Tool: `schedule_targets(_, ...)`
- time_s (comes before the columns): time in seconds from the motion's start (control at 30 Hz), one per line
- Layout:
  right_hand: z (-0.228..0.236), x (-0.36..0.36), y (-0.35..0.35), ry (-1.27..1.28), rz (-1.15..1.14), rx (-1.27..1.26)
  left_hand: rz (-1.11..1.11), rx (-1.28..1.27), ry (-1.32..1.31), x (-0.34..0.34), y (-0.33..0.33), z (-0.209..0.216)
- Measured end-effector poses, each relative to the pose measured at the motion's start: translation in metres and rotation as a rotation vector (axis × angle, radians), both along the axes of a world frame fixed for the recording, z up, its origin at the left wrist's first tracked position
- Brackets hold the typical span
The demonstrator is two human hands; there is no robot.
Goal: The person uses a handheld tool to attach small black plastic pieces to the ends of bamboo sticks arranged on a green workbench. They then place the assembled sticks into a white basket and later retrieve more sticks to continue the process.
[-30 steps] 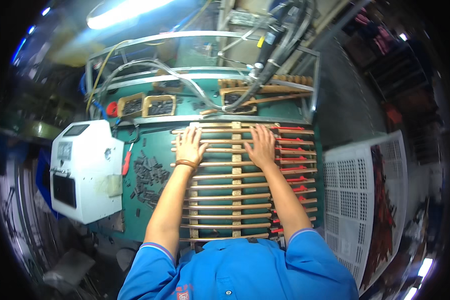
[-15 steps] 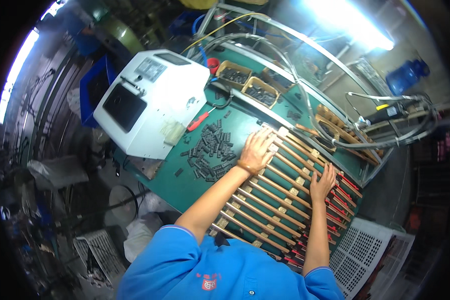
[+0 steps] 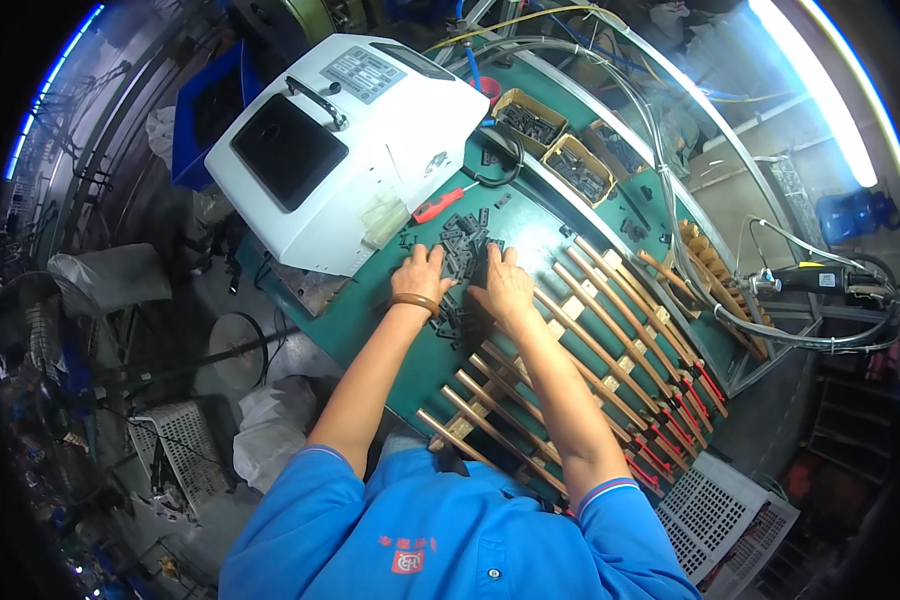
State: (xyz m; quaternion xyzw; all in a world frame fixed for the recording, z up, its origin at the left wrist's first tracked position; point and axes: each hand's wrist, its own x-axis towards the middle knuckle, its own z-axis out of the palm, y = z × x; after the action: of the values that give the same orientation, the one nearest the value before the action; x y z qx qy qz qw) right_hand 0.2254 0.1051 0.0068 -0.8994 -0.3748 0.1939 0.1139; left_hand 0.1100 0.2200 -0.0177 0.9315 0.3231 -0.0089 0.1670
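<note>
Small black rectangular pieces [image 3: 462,240] lie in a loose pile on the green tabletop [image 3: 355,345]. My left hand [image 3: 419,276], with a brown bangle at the wrist, rests at the pile's left side, fingers stretched out and touching the pieces. At its right side is my right hand [image 3: 508,288], fingers apart and tips on the pieces. I see nothing held in either hand. Beneath and beyond my right forearm, several thin wooden rods [image 3: 610,285] lie side by side across pale slotted wooden blocks [image 3: 573,307]. Red and black parts [image 3: 682,395] sit at their right ends.
A white machine housing [image 3: 410,130] with a dark window stands at the back left, a red-handled screwdriver [image 3: 437,205] beside it. Bins of black parts [image 3: 580,170] stand behind the pile. A metal frame with hoses [image 3: 660,150] borders the far side; a white crate [image 3: 705,510] is at right.
Both hands have left the wooden rods and moved left to the pile of black pieces. The pile is now gathered between them, and the view has shifted.
</note>
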Motion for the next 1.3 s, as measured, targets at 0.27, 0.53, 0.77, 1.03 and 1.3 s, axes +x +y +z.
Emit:
schedule_targets(0.27,-0.032,-0.007,0.000,0.057,-0.028,0.195,0.179,-0.162,-0.411,-0.008,-0.013,-0.031)
schedule_targets(0.53,0.007,-0.012,-0.005,0.600,-0.208,0.608,0.656,-1.767,-0.858,-0.028,-0.011,-0.020)
schedule_targets(0.77,0.069,-0.054,-0.023,0.052,0.098,0.385,0.452,-2.313,-0.948,-0.009,-0.065,-0.017)
schedule_targets(1.03,0.100,-0.032,-0.126,0.066,-0.194,0.584,0.300,-2.522,-0.698,0.023,-0.117,0.028)
schedule_targets(1.3,0.104,-0.046,-0.218,0.652,-0.634,0.948,0.456,-2.495,-0.425,0.018,-0.196,0.069)
